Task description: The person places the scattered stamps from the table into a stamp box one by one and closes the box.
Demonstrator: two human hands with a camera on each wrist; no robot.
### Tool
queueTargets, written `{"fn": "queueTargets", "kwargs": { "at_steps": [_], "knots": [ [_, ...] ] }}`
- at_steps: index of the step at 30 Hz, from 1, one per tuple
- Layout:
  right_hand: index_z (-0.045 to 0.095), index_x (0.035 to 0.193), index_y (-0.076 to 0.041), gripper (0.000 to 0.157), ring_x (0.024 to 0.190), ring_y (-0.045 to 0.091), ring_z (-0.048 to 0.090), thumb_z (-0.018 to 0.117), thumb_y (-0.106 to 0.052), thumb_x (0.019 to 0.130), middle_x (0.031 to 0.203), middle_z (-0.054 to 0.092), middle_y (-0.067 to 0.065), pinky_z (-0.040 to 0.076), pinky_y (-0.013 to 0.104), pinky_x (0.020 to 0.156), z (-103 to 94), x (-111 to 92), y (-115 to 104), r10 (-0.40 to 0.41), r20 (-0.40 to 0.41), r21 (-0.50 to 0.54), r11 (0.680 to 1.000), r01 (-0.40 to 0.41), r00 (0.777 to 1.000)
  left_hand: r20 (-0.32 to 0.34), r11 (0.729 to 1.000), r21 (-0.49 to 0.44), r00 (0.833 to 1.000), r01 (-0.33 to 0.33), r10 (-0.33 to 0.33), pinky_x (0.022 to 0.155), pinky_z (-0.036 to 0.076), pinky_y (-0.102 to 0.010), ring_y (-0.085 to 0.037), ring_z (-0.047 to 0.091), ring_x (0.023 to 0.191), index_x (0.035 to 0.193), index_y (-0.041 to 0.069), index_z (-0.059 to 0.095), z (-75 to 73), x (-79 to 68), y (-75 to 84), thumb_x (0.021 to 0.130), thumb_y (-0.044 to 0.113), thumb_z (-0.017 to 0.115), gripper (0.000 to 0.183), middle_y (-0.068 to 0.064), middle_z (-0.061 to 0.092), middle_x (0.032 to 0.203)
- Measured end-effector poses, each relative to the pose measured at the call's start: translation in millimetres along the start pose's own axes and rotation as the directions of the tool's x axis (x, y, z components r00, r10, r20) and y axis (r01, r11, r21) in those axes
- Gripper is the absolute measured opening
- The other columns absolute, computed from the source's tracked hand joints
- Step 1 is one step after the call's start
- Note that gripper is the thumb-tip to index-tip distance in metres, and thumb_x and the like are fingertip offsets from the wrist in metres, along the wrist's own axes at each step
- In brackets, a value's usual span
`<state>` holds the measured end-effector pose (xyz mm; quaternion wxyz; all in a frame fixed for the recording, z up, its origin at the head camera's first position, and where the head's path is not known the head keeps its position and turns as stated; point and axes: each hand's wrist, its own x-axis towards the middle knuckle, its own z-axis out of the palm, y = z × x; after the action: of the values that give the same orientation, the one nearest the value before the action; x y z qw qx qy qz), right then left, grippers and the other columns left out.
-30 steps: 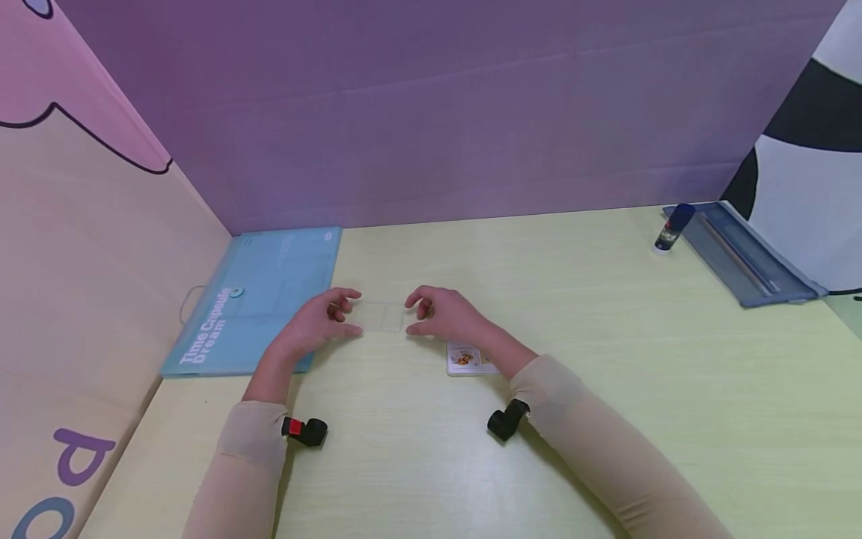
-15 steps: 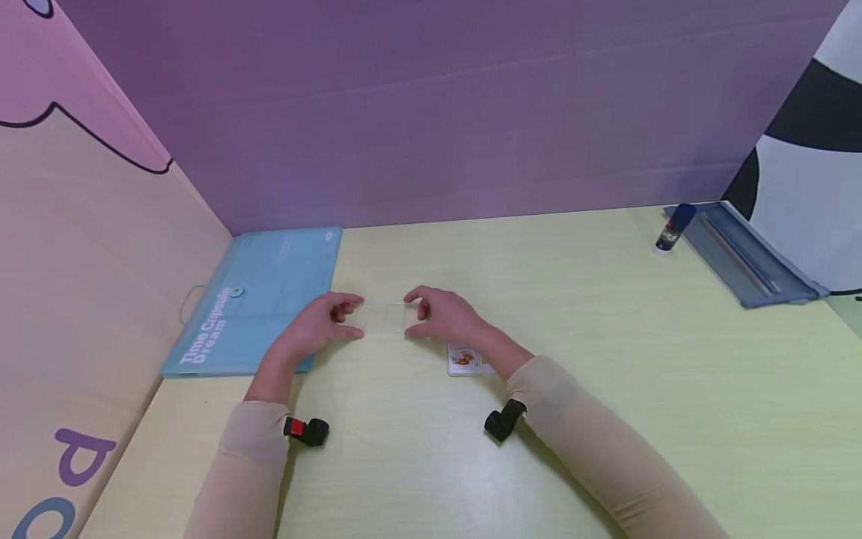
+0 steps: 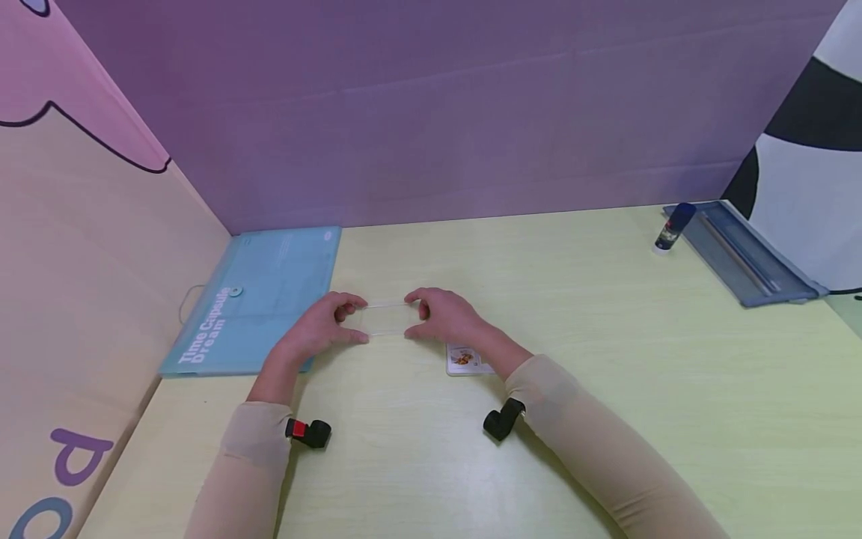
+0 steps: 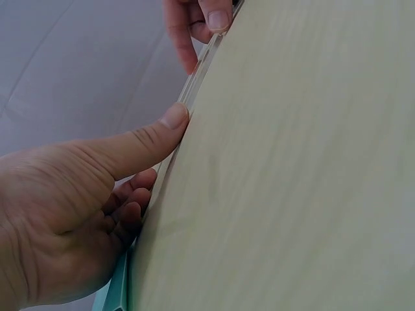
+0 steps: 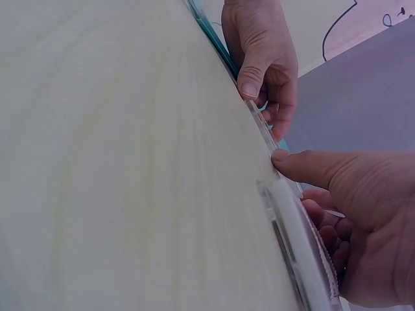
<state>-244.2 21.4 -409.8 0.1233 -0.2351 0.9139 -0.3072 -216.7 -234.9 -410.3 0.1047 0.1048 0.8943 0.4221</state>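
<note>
A flat, see-through plastic case (image 3: 386,320) lies low at the tabletop between the two hands; its clear sides show as thin bright lines in the head view. My left hand (image 3: 328,323) holds its left end, thumb on the near edge and index finger on the far edge. The right hand (image 3: 446,314) grips the right end the same way. In the left wrist view the left thumb (image 4: 174,116) touches the case's clear edge (image 4: 198,78). Partly beneath the right forearm lies a picture card or card case (image 3: 463,360); its white side (image 5: 295,233) shows in the right wrist view.
Left of the hands lies a blue document folder (image 3: 263,292) with a string closure. At the far right a glue stick (image 3: 673,228) stands beside a grey-blue zip pouch (image 3: 747,254). A purple wall panel (image 3: 458,112) rises behind the pale table (image 3: 404,464).
My left hand has shifted slightly right, nearer the right hand. The case's long edges now show as bright lines, and its inner cross line has faded from sight. The right hand stays nearly in place.
</note>
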Motion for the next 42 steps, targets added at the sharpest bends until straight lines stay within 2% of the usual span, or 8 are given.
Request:
{"fn": "queueTargets", "kwargs": {
  "at_steps": [11, 21, 33, 42],
  "knots": [
    [0.060, 0.136, -0.010, 0.059, 0.077, 0.015, 0.049, 0.084, -0.028, 0.085, 0.087, 0.055, 0.001, 0.037, 0.029, 0.069, 0.8, 1, 0, 0.000, 0.008, -0.015, 1.000, 0.000, 1.000, 0.044, 1.000, -0.007, 0.999, 0.010, -0.009, 0.099, 0.038, -0.043, -0.030, 0.044, 0.114, 0.139, 0.008, 0.059, -4.7, -2.5, 0.6, 0.085, 0.018, 0.084, 0.060, -0.011, 0.053, 0.131],
    [0.063, 0.134, -0.009, 0.057, 0.076, 0.015, 0.049, 0.084, -0.029, 0.085, 0.085, 0.055, 0.001, 0.037, 0.029, 0.069, -0.1, 1, 1, -0.019, 0.002, -0.016, 1.000, 0.019, 1.000, 0.034, 1.000, 0.003, 0.999, -0.002, 0.002, 0.096, 0.040, -0.042, -0.029, 0.045, 0.110, 0.136, 0.008, 0.062, -5.0, -1.4, -0.9, 0.085, 0.017, 0.084, 0.056, -0.010, 0.055, 0.127],
    [0.063, 0.130, -0.003, 0.055, 0.080, 0.016, 0.050, 0.085, -0.023, 0.084, 0.086, 0.057, 0.002, 0.042, 0.030, 0.076, -4.4, 1, 9, -0.071, 0.028, 0.099, 0.993, 0.068, 0.997, 0.007, 1.000, -0.010, 1.000, -0.008, 0.008, 0.090, 0.042, -0.039, -0.027, 0.048, 0.106, 0.134, 0.012, 0.065, -2.4, -0.7, -1.3, 0.084, 0.018, 0.085, 0.054, -0.007, 0.058, 0.118],
    [0.063, 0.129, -0.002, 0.055, 0.078, 0.015, 0.051, 0.086, -0.021, 0.083, 0.082, 0.056, 0.001, 0.044, 0.031, 0.077, -11.0, -2, 12, -0.073, 0.032, 0.139, 0.988, 0.068, 0.997, 0.002, 0.999, -0.035, 1.000, -0.006, 0.006, 0.087, 0.043, -0.040, -0.027, 0.050, 0.103, 0.133, 0.013, 0.066, -1.7, -0.6, 4.6, 0.084, 0.016, 0.084, 0.053, -0.007, 0.059, 0.118]
  ]
}}
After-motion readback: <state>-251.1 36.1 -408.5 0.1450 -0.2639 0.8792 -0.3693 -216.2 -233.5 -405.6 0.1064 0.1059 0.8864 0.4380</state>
